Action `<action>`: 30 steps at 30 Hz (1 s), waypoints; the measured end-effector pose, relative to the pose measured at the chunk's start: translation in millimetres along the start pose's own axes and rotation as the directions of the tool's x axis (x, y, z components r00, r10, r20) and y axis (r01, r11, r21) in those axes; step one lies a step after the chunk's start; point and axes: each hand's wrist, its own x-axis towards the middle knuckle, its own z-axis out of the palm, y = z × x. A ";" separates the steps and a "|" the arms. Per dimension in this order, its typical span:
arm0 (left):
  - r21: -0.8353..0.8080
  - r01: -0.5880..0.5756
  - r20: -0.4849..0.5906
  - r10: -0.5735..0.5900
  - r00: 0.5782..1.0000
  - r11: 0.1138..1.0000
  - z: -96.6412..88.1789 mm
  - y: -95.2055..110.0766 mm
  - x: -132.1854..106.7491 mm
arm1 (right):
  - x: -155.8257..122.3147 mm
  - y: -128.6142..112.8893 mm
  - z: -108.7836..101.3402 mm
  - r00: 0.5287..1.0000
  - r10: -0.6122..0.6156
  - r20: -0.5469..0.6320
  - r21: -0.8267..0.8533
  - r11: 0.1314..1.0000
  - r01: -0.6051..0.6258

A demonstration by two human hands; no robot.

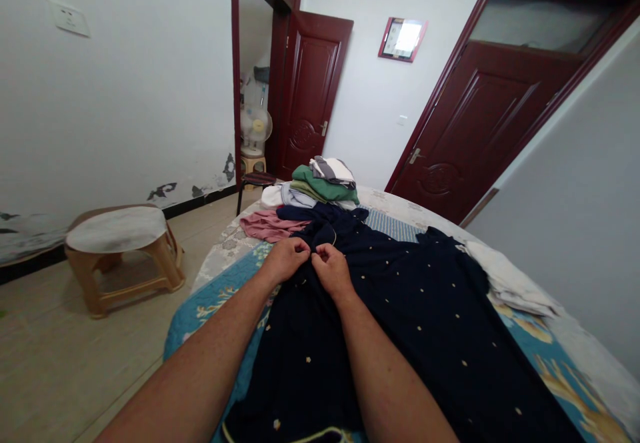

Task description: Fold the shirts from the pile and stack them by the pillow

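A dark navy garment [415,309] with small pale flowers and thin yellow piping lies spread over the table. Near its far left part, by the collar, my left hand [287,258] pinches the cloth between thumb and fingers. Close beside it, almost touching, my right hand [331,269] pinches the same garment. Whether a button or only fabric sits between the fingertips is too small to tell. Just beyond the hands, the collar [324,235] is bunched up.
Behind the garment stands a stack of folded clothes [325,186], with a pink cloth [273,225] left of it. White folded fabric [510,276] lies at the right. A blue patterned cloth [210,316] covers part of the table. A plastic stool [123,249] stands on the floor left.
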 end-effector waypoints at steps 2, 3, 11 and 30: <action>0.005 0.019 -0.029 -0.019 0.999 1.000 0.7 0.5 -0.4 | -0.5 -1.5 -1.5 1.000 -0.028 -0.002 -0.027 0.999 0.028; 0.007 0.024 -0.040 -0.024 0.999 1.000 0.9 0.9 -0.8 | -0.8 -2.1 -2.4 0.999 -0.046 -0.001 -0.042 0.998 0.046; -0.013 0.035 -0.065 -0.036 0.997 0.999 2.1 -2.6 1.2 | -1.1 -2.6 -8.0 0.971 -0.239 0.020 -0.128 0.962 0.240; -0.072 0.207 -0.018 -0.209 0.978 0.976 -5.1 -6.0 10.4 | 5.1 -8.1 -4.4 0.960 -0.249 0.125 -0.329 0.903 0.277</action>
